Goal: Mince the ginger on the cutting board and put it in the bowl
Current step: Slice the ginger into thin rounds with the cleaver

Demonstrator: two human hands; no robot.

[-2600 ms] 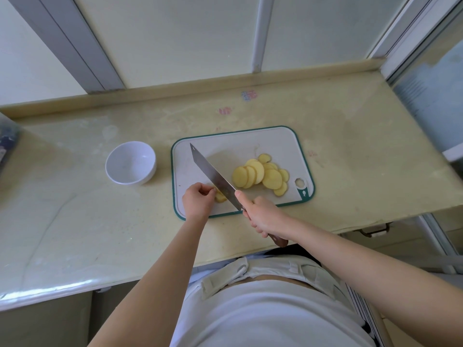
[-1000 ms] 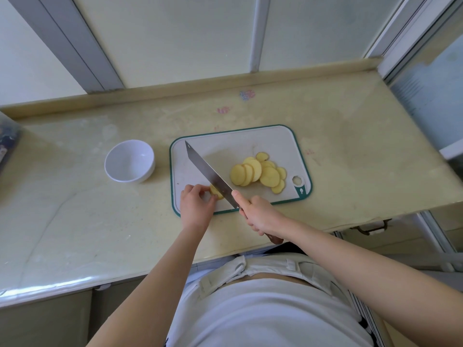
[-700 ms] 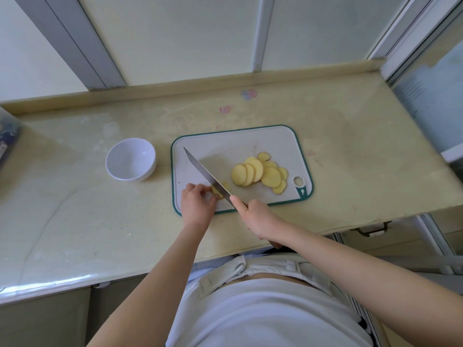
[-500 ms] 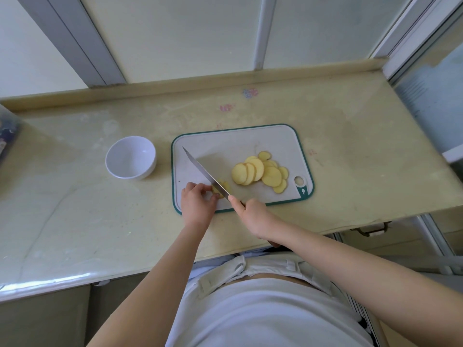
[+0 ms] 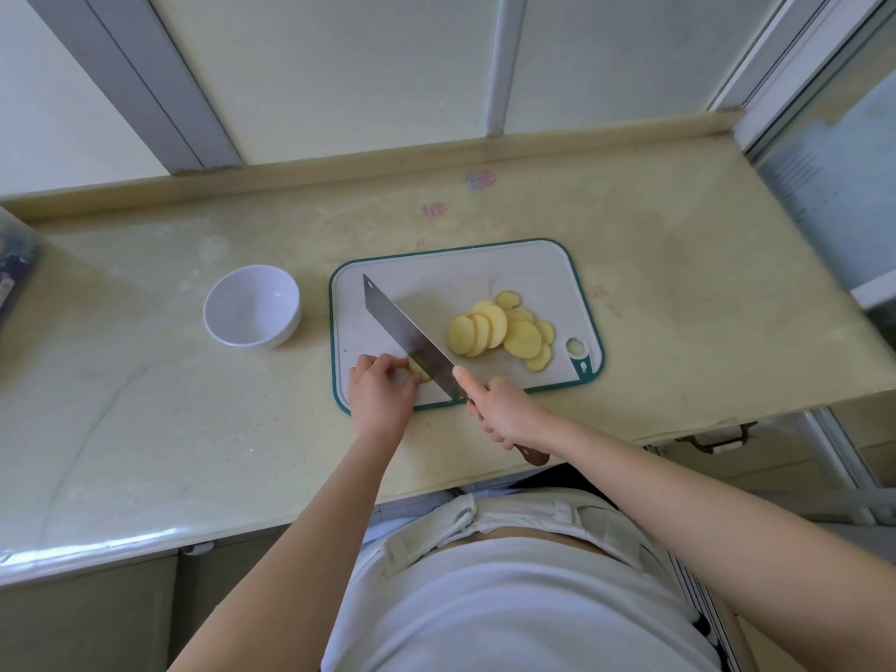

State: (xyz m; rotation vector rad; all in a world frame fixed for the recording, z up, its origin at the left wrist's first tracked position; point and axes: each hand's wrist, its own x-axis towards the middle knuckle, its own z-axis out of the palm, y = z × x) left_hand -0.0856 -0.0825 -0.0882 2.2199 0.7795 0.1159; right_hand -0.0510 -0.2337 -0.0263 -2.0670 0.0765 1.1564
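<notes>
At the lower left of the cutting board point(image 5: 533, 264), the left hand point(image 5: 380, 395) pinches a small ginger stub point(image 5: 419, 374) with curled fingers, tight against the knife point(image 5: 412, 339); the right hand point(image 5: 504, 412) is wrapped round the handle, forefinger along the blade's back; on so small a piece a slip could nick the fingertips; the slices point(image 5: 499, 329) lie fanned at centre right, not yet minced; the bowl point(image 5: 252, 308) waits left of the board.

Beige countertop point(image 5: 145, 429) — window panes point(image 5: 339, 65) behind
</notes>
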